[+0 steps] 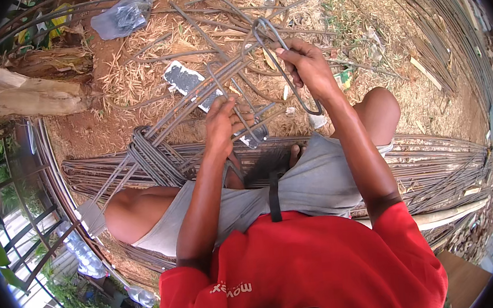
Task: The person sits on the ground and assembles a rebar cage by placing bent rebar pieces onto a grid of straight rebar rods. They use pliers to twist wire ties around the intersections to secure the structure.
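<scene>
- Slanting above the littered ground (75,137), the bent steel loop (299,95) looks light, stiff and hardly fragile; a long side seems best to hold
- The right hand (306,69) clamps there; the left hand (224,123) curls round a second loop (250,132)
- Leftward lies a stack of loops (156,159)

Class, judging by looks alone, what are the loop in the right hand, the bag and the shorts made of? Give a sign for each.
Loop: likely steel, dull grey; a slim rod that holds its bends.
Bag: probably thin plastic film, glossy and see-through; crinkles catch the light.
Shorts: woven or knit cloth, matte grey; soft folds.
</scene>
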A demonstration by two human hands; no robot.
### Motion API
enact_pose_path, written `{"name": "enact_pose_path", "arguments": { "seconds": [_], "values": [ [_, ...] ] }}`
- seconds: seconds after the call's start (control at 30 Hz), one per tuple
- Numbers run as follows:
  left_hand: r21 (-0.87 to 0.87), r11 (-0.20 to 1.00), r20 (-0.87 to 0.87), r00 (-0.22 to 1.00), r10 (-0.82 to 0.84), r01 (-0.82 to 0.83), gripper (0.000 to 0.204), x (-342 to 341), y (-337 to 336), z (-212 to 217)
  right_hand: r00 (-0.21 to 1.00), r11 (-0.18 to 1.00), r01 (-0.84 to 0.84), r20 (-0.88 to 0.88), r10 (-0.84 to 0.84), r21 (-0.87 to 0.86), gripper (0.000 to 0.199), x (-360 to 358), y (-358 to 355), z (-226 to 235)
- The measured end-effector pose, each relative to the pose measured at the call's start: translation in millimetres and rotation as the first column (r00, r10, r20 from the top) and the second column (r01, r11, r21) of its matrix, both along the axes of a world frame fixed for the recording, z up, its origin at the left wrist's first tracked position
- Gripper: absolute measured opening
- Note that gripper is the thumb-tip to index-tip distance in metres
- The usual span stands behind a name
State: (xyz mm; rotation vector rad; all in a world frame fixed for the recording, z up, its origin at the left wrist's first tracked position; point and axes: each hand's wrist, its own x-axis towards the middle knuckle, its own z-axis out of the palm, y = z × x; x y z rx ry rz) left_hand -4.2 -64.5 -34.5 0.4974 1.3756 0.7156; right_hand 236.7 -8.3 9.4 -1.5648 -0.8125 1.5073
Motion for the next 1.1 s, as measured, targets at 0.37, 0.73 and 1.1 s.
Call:
{"name": "enact_pose_path", "arguments": {
  "seconds": [0.37, 0.73, 1.1],
  "values": [
    [0.001, 1.000, 0.027, 1.000, 0.007, -0.007, 0.029, -0.4, 9.5, -3.4, 0.973, 0.978, -0.200, 0.130, 0.191, 0.061, 0.041, -66.3, -2.0, -95.0],
    [0.021, 1.000, 0.049, 0.999, 0.013, -0.014, 0.028, 0.0, 6.6, -6.5, 0.982, 0.983, -0.183, 0.040, 0.183, 0.002, 0.045, -70.2, -4.7, -94.2],
    [0.063, 0.997, 0.036, 0.999, 0.038, -0.040, 0.030, 4.6, 6.0, -6.9, 0.970, 0.978, -0.192, -0.168, 0.177, -0.076, 0.042, -80.4, -9.2, -79.2]
  ]
}}
